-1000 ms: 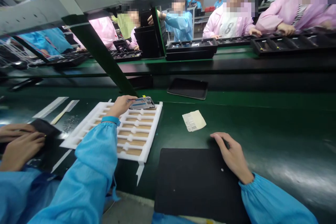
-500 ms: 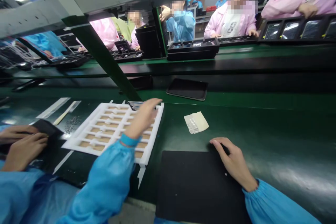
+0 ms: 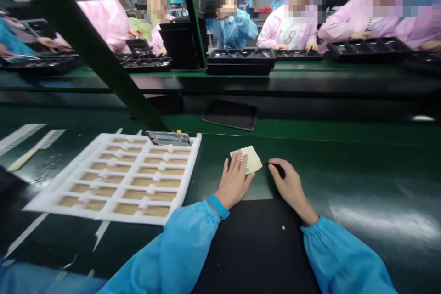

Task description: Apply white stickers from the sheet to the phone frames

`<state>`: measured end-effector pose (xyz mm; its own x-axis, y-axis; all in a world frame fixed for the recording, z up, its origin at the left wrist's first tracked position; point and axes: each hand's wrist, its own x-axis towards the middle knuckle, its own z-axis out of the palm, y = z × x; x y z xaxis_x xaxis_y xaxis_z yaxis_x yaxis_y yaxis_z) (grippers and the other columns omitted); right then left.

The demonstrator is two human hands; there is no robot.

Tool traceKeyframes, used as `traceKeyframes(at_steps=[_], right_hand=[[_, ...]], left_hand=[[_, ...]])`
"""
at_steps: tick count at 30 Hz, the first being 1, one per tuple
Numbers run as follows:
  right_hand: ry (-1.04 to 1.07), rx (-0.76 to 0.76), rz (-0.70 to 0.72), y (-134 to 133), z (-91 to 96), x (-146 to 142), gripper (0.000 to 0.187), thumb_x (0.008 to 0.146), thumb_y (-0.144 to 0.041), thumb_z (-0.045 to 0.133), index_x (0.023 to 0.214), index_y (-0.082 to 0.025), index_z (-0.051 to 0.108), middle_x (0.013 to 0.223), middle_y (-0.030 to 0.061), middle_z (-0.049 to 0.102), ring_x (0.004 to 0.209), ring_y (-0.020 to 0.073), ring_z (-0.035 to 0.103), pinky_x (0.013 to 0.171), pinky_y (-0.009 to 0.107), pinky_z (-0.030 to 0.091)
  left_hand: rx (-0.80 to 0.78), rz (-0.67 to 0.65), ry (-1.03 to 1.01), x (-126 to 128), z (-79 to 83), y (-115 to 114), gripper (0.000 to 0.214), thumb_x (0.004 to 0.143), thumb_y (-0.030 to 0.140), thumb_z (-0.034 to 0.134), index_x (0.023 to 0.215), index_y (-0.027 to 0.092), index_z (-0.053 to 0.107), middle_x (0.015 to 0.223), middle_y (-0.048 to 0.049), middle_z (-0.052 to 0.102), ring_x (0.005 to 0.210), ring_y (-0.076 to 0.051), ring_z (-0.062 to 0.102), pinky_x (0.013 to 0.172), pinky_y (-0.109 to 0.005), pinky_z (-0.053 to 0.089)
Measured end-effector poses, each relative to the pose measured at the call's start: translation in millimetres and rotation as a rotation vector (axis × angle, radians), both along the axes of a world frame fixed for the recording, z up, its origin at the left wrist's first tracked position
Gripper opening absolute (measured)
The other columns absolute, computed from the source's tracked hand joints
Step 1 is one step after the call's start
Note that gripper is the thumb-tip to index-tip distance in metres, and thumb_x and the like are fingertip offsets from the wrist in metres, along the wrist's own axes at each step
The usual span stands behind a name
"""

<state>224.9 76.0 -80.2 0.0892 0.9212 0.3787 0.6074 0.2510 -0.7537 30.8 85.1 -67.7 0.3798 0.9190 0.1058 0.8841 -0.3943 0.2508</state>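
My left hand (image 3: 234,186) lies over a small cream label sheet (image 3: 254,160) with a few narrow strips on it. Its fingers are spread, and the fingertips cover the sheet's left part. Just right of the sheet is my right hand (image 3: 290,188), thumb and forefinger pinched together; whatever may be between them is too small to make out. Below both hands lies a black mat (image 3: 258,248) with a tiny white dot on it. To the left, a white foam tray (image 3: 119,193) has rows of slots, and a flat phone-like part (image 3: 168,138) stands in its far right slot.
A dark flat tray (image 3: 230,115) lies beyond the label sheet. A slanted green post (image 3: 99,69) rises behind the foam tray. Strips and small bits (image 3: 48,163) lie at the left. Several people sit across the bench behind black trays (image 3: 241,62).
My left hand has come from the foam tray's far right slot to the label sheet. My right hand stays pinched beside the sheet. The view has turned left to right, shifting the tray leftward.
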Motion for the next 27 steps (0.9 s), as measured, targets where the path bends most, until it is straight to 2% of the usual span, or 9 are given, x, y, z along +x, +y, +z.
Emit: traceKeyframes(at_steps=[4, 8, 13, 19, 27], right_hand=[[-0.092, 0.003, 0.066, 22, -4.9, -9, 0.031, 0.095, -0.04, 0.052, 0.115, -0.019, 0.065, 0.118, 0.012, 0.067, 0.117, 0.0273, 0.058, 0.104, 0.053, 0.04], [-0.139, 0.013, 0.147, 20, -4.7, -14, 0.03, 0.094, -0.034, 0.055, 0.119, -0.021, 0.063, 0.12, 0.0098, 0.067, 0.122, 0.0269, 0.055, 0.108, 0.054, 0.035], [-0.157, 0.041, 0.185, 10, -3.5, -15, 0.02, 0.092, -0.029, 0.059, 0.109, -0.021, 0.066, 0.121, 0.0101, 0.066, 0.121, 0.0258, 0.056, 0.107, 0.054, 0.036], [-0.149, 0.042, 0.176, 12, 0.0, -17, 0.005, 0.089, -0.022, 0.064, 0.094, -0.021, 0.065, 0.118, 0.0072, 0.067, 0.118, 0.0233, 0.058, 0.108, 0.053, 0.036], [-0.13, 0.033, 0.189, 12, -4.3, -16, 0.004, 0.089, -0.021, 0.063, 0.092, -0.023, 0.061, 0.119, 0.0069, 0.066, 0.12, 0.0241, 0.056, 0.109, 0.053, 0.034]], left_hand=[[-0.023, -0.055, -0.045, 0, 3.2, -1, 0.048, 0.101, 0.034, 0.042, 0.144, 0.015, 0.038, 0.158, -0.0168, 0.03, 0.148, -0.032, 0.023, 0.117, -0.06, 0.025], [-0.018, -0.07, -0.085, -1, 5.0, -1, 0.043, 0.101, 0.035, 0.04, 0.141, 0.017, 0.041, 0.157, -0.0158, 0.032, 0.147, -0.032, 0.024, 0.116, -0.061, 0.026], [0.013, -0.085, -0.096, -4, -2.7, 2, 0.042, 0.102, 0.035, 0.039, 0.14, 0.018, 0.042, 0.157, -0.0156, 0.032, 0.147, -0.032, 0.024, 0.115, -0.06, 0.027], [0.079, -0.098, -0.103, -7, -13.1, 7, 0.043, 0.102, 0.035, 0.039, 0.142, 0.02, 0.043, 0.155, -0.0148, 0.036, 0.147, -0.032, 0.027, 0.114, -0.06, 0.03], [0.049, -0.09, -0.067, -8, -13.6, 6, 0.046, 0.103, 0.037, 0.036, 0.145, 0.021, 0.042, 0.158, -0.0118, 0.031, 0.148, -0.031, 0.025, 0.115, -0.058, 0.03]])
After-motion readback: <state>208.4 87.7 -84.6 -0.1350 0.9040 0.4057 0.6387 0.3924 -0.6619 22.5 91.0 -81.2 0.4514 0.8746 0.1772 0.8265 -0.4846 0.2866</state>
